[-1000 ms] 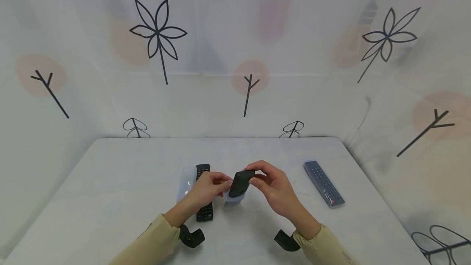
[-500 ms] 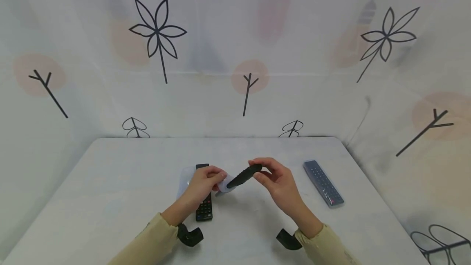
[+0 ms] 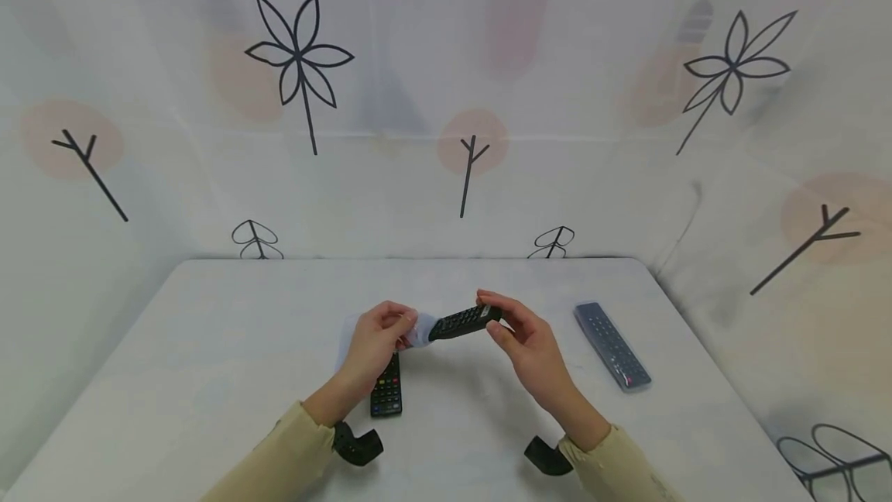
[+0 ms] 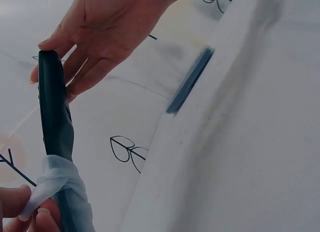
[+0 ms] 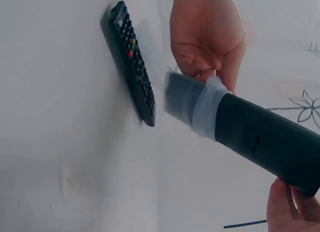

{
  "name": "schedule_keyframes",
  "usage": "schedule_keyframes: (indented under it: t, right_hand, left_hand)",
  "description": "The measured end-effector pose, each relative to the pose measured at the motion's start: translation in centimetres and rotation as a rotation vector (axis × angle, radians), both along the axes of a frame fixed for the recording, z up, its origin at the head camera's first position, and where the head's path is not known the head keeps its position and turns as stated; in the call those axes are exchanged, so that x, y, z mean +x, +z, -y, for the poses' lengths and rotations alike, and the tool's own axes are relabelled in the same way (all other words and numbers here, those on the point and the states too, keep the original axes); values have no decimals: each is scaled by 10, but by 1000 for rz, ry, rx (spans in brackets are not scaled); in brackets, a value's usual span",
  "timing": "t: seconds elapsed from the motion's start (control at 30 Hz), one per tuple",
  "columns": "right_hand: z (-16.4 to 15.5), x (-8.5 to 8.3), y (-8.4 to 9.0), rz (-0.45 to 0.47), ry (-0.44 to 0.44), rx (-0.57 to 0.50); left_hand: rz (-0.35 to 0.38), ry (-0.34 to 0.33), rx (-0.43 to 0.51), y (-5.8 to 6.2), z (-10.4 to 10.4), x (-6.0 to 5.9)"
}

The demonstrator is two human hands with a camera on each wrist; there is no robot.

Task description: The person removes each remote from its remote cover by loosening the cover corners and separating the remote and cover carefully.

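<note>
Behind everything, a white backdrop (image 3: 390, 200) printed with dark line-drawn flowers and twigs over soft pink blots. In front, a broad white table (image 3: 209, 378). Reaching in from below, pale yellow sleeves (image 3: 275, 455). At centre, right hand (image 3: 533, 347) with thumb and fingers pinched on one end of a black remote (image 3: 460, 322); left hand (image 3: 376, 338) with thumb and fingertips closed on a plastic cover around the opposite end. Flat on the table at right, slanted and well apart, a blue-grey remote (image 3: 613, 345) under clear film. Partly hidden by the left hand, a second black remote (image 3: 386, 395) lying buttons up, and beside it a sheet of clear plastic (image 3: 347, 343). Held above the table between both hands: the first remote, slim and tilted, buttons in rows on its face, smooth and dark on its back, one end bare. Around the other end, the plastic cover (image 5: 207, 108), milky and thin, bunched into soft folds, with the dark casing visible through it.
</note>
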State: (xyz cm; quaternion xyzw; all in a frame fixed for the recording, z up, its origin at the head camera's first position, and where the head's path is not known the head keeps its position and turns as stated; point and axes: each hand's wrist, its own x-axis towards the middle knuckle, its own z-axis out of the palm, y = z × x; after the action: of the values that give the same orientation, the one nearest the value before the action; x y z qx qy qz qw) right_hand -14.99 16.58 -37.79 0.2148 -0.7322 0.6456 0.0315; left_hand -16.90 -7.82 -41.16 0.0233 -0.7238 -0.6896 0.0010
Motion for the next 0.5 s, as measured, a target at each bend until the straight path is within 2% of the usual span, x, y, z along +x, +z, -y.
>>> schedule_keyframes:
  t: [0.17, 0.5]
  right_hand:
    - [2, -1, -3, 53, -27, 62]
    - [1, 0, -6, 195, -62, 73]
  left_hand:
    - [-16, 51, -2, 2, 1, 0]
    - [-77, 104, -16, 6, 2, 1]
